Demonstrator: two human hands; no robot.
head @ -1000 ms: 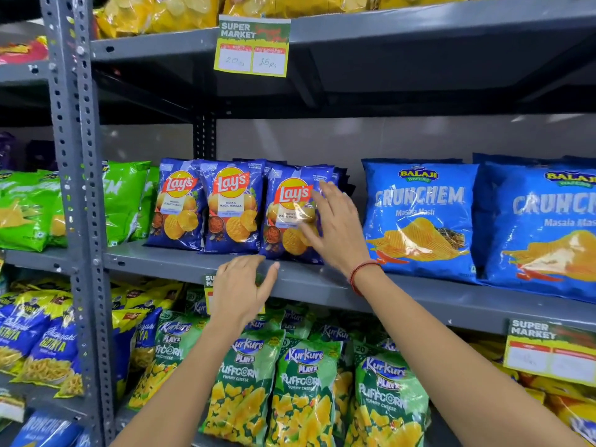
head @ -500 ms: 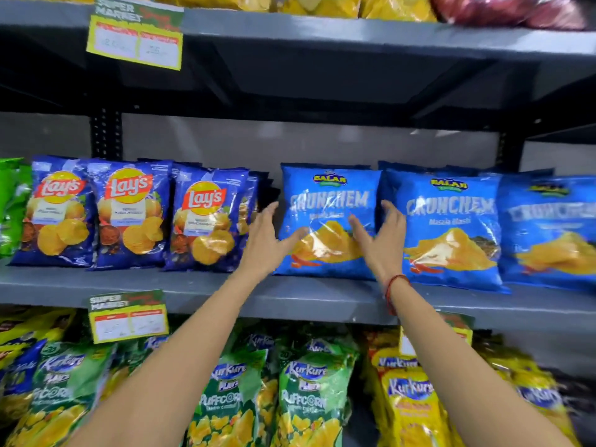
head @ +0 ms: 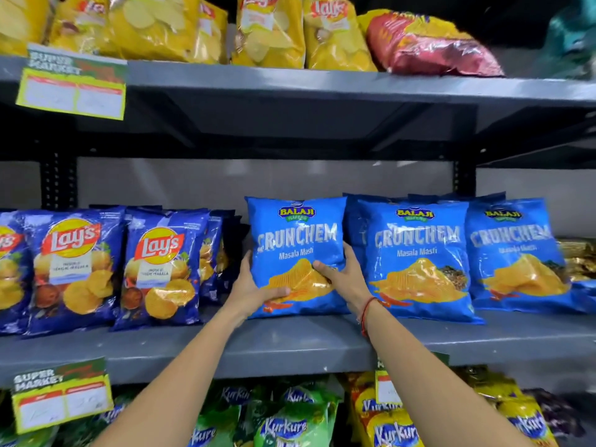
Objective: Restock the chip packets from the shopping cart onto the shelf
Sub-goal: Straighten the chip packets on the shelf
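Front and centre is the Crunchem packet (head: 296, 256), a bright blue bag standing upright on the middle shelf (head: 290, 343), its base on the grey board and its face turned straight out to the aisle. Both hands are on it: the left hand (head: 254, 287) cups the lower left edge with the thumb laid across the front, and the right hand (head: 342, 275) clasps the lower right edge the same way, fingers wrapped behind, a red thread round that wrist. Neither hand is spread free; each is closed around a side of the bag, which looks like a squaring-up hold, keeping a puffy, slippery packet from tipping while it is lined up. Just to its right stand the other Crunchem packets (head: 416, 256), overlapping one another in a row, so this one seems to be taking the leftmost slot of its own brand. To its left, with a dark gap between, sit the Lay's packets (head: 161, 266), also facing forward. Above, yellow bags (head: 267, 30) crowd the top shelf; below, Kurkure packets (head: 283, 427) fill the bottom one behind the price tags (head: 61, 398). The shopping cart is not in view, so how much stock remains cannot be told.
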